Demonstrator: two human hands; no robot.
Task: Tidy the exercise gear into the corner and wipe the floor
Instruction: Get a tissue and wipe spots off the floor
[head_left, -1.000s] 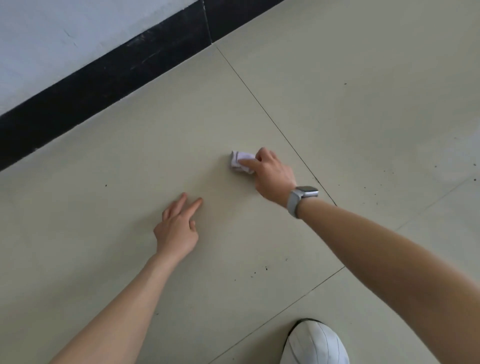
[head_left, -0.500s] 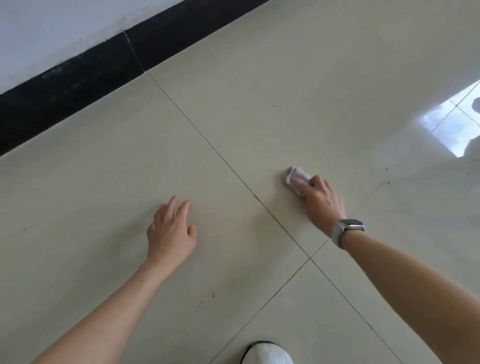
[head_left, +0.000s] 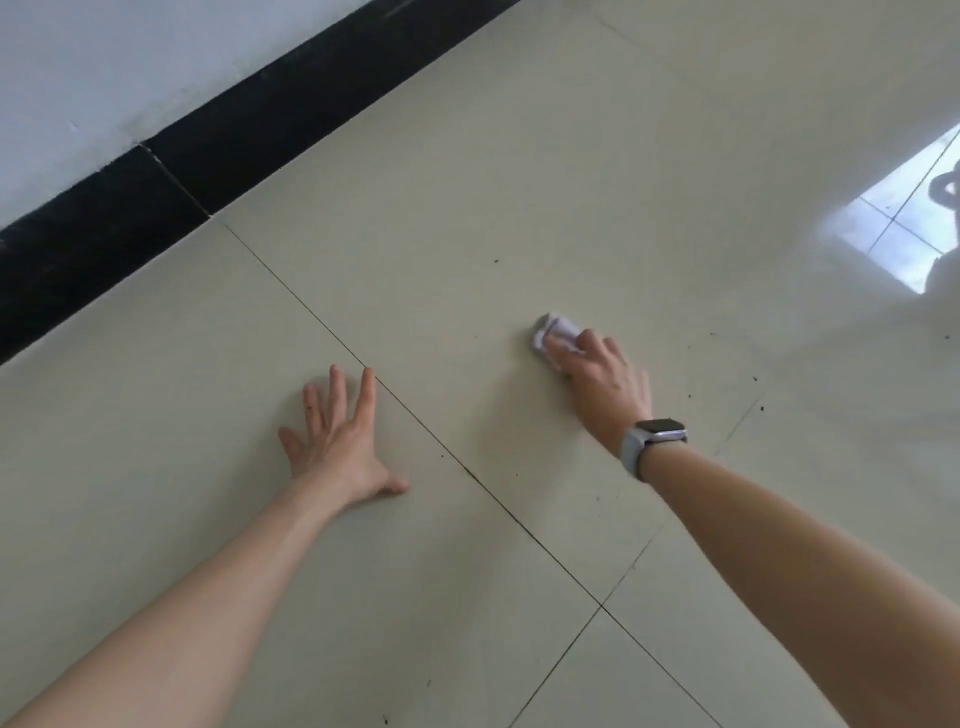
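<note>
Floor (head_left: 519, 171) is pale beige-cream glossy tile, plain, cut by thin dark grout lines (head_left: 467, 470) into big squares, with tiny black specks scattered lower centre and right; a bright bluish-white reflection patch (head_left: 906, 223) with its own grid lines sits at the right edge. Upper left: white-grey wall (head_left: 104, 67) over a solid black skirting band (head_left: 208, 150). Wad of tissue (head_left: 557, 332) under the right hand (head_left: 605, 387) is white with a faint lilac tint; watch (head_left: 652, 439) has a light grey strap and dark face.

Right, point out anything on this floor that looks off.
Dark specks dot the tiles right of the right hand, which presses a wipe down; more lie by the grout line. Left hand rests flat. Nothing damaged.
</note>
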